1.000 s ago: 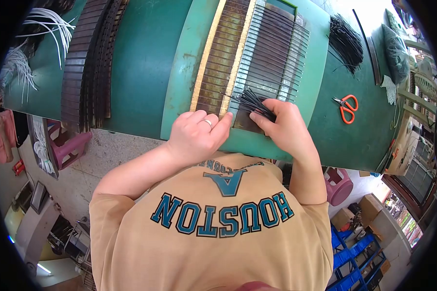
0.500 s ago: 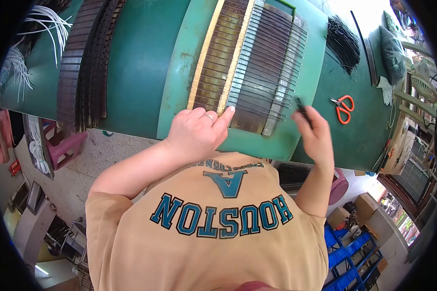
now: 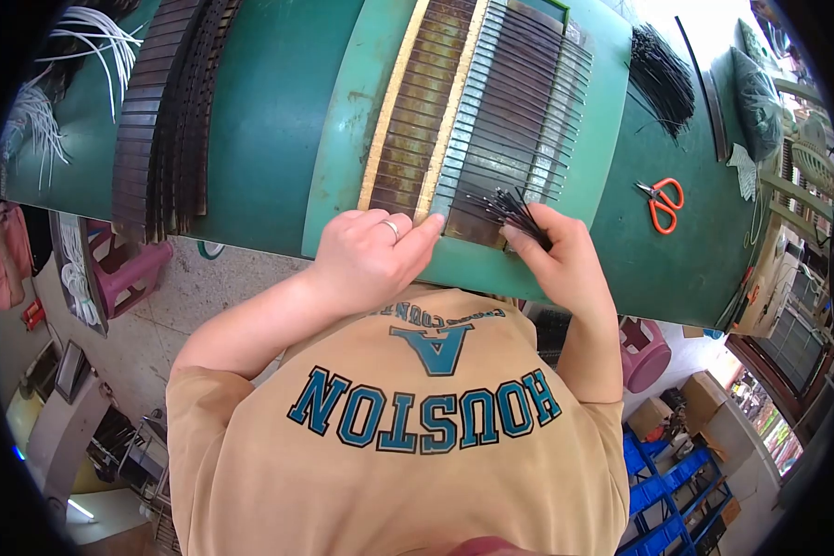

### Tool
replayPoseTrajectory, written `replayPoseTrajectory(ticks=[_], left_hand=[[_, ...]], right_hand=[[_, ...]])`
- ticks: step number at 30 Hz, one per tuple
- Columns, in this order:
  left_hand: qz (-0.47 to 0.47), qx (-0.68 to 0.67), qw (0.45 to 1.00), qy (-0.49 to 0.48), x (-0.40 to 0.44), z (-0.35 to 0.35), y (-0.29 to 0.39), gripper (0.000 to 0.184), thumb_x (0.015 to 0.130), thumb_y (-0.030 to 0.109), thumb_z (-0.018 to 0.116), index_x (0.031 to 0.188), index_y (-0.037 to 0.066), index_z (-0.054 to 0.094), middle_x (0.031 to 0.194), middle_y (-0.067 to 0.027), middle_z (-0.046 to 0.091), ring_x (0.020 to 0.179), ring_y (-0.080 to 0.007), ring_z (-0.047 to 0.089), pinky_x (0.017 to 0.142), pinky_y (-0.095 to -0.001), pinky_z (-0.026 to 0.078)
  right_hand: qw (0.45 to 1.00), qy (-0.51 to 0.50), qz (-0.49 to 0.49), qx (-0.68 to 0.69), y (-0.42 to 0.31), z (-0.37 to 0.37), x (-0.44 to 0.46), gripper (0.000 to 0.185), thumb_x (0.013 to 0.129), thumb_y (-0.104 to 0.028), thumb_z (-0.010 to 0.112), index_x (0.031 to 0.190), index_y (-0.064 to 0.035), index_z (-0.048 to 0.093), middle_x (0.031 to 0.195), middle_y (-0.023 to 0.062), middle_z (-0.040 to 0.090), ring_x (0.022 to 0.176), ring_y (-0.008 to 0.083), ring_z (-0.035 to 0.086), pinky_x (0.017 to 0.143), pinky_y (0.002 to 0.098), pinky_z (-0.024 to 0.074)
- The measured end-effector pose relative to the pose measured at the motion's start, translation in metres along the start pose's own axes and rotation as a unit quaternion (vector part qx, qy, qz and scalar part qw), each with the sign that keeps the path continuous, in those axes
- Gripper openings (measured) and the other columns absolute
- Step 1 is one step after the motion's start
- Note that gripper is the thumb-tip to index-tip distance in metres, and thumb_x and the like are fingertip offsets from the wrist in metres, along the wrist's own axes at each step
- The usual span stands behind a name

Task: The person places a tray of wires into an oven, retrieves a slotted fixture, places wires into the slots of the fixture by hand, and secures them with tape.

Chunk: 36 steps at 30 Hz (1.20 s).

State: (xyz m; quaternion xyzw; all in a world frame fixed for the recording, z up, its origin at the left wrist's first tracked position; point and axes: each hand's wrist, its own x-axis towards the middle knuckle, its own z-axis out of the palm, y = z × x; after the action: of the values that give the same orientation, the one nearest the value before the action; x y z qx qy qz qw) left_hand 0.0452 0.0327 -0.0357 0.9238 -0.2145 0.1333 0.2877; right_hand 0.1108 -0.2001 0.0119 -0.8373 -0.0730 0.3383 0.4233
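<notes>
My left hand, a ring on one finger, is closed over the near end of a long slotted metal plate edged with two yellow strips. Its index fingertip presses beside the right-hand strip. Several thin black wires lie side by side across the dark metal, their ends sticking out past a clear taped band on the right. Low over that band's near end, my right hand grips a bundle of short black wires between thumb and fingers. The bundle's tips fan out toward the left.
Red-handled snips lie to the right on the green table. Behind them sits a loose pile of black wires near a dark bar. Stacked slotted metal plates and white cables are at the left.
My right hand has moved left and slightly down to the near end of the row, and the wire bundle in it now shows clearly. My left hand stays in place.
</notes>
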Motion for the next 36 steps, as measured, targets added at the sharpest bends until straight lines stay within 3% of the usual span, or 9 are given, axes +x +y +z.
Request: replayPoseTrajectory(ticks=[14,18,24,27,29,31,32,34,36], left_hand=[[0.010,0.016,1.000,-0.003,0.000,0.000,0.000,0.032,0.066,0.007,0.073,0.098,0.009,0.072,0.058,0.0033,0.043,0.050,-0.0122,0.048,0.044,-0.0266,0.038],[-0.010,0.035,0.999,-0.020,0.003,0.000,0.003,0.033,0.067,0.008,0.071,0.100,0.009,0.071,0.058,0.0027,0.044,0.050,-0.0124,0.048,0.044,-0.0268,0.039],[-0.009,0.046,0.998,-0.037,0.005,-0.001,0.000,0.035,0.068,0.009,0.070,0.103,0.009,0.070,0.057,0.0015,0.045,0.049,-0.0132,0.049,0.044,-0.0268,0.040],[0.003,0.048,0.998,-0.049,0.008,-0.002,0.000,0.032,0.071,0.010,0.069,0.103,0.009,0.070,0.057,0.0000,0.046,0.049,-0.0144,0.050,0.044,-0.0269,0.041],[-0.067,-0.058,0.990,-0.110,0.017,-0.011,0.001,0.024,0.078,0.011,0.069,0.101,0.006,0.070,0.060,-0.0006,0.053,0.050,-0.0127,0.052,0.044,-0.0254,0.042],[-0.106,-0.105,0.979,-0.140,0.025,-0.023,0.006,0.020,0.081,0.012,0.068,0.100,0.005,0.070,0.062,-0.0009,0.056,0.050,-0.0118,0.054,0.045,-0.0247,0.042],[-0.218,-0.263,0.926,-0.163,0.031,-0.028,0.013,0.018,0.083,0.013,0.068,0.099,0.004,0.070,0.065,-0.0018,0.059,0.051,-0.0106,0.054,0.045,-0.0241,0.043],[-0.411,-0.541,0.710,-0.184,0.037,-0.036,0.022,0.016,0.088,0.015,0.067,0.097,0.001,0.069,0.072,-0.0036,0.066,0.053,-0.0082,0.056,0.047,-0.0230,0.044],[-0.430,-0.560,0.686,-0.174,0.034,-0.036,0.019,0.017,0.088,0.015,0.067,0.097,0.001,0.069,0.075,-0.0039,0.066,0.054,-0.0070,0.056,0.047,-0.0226,0.044]], right_hand=[[0.996,0.013,0.033,-0.077,-0.015,0.011,0.012,0.018,0.086,-0.010,0.065,0.081,0.0053,0.058,0.059,0.0099,0.054,0.055,0.0094,0.042,0.050,0.0286,0.0385],[0.995,0.007,0.045,-0.084,-0.013,0.011,0.009,0.015,0.087,-0.010,0.064,0.085,0.0045,0.058,0.062,0.0077,0.054,0.057,0.0096,0.044,0.051,0.0283,0.0388],[0.984,0.172,0.049,0.025,0.036,-0.035,-0.023,0.015,0.093,-0.010,0.055,0.100,0.0032,0.055,0.073,-0.0015,0.052,0.065,0.0071,0.045,0.058,0.0234,0.0385],[0.987,0.144,0.043,0.052,0.022,-0.032,-0.033,0.015,0.093,-0.010,0.053,0.099,0.0033,0.056,0.074,-0.0026,0.053,0.065,0.0063,0.044,0.058,0.0224,0.0377],[0.988,0.132,0.038,0.068,0.010,-0.019,-0.035,0.015,0.094,-0.010,0.052,0.098,0.0034,0.056,0.074,-0.0031,0.053,0.065,0.0059,0.044,0.058,0.0219,0.0373],[0.987,0.070,-0.055,0.132,-0.004,0.004,-0.030,0.014,0.093,-0.010,0.052,0.096,0.0023,0.057,0.072,-0.0013,0.054,0.064,0.0059,0.044,0.056,0.0224,0.0367],[0.987,0.065,-0.058,0.134,-0.009,0.007,-0.027,0.014,0.093,-0.010,0.052,0.096,0.0023,0.057,0.072,-0.0013,0.054,0.064,0.0059,0.044,0.056,0.0224,0.0367],[0.993,-0.005,-0.066,0.094,-0.018,0.011,-0.022,0.012,0.093,-0.009,0.053,0.094,0.0023,0.057,0.071,0.0004,0.055,0.063,0.0059,0.043,0.055,0.0229,0.0364],[0.994,-0.040,-0.071,0.076,-0.019,0.015,-0.018,0.012,0.092,-0.009,0.054,0.093,0.0022,0.057,0.071,0.0013,0.055,0.063,0.0058,0.043,0.055,0.0231,0.0363]])
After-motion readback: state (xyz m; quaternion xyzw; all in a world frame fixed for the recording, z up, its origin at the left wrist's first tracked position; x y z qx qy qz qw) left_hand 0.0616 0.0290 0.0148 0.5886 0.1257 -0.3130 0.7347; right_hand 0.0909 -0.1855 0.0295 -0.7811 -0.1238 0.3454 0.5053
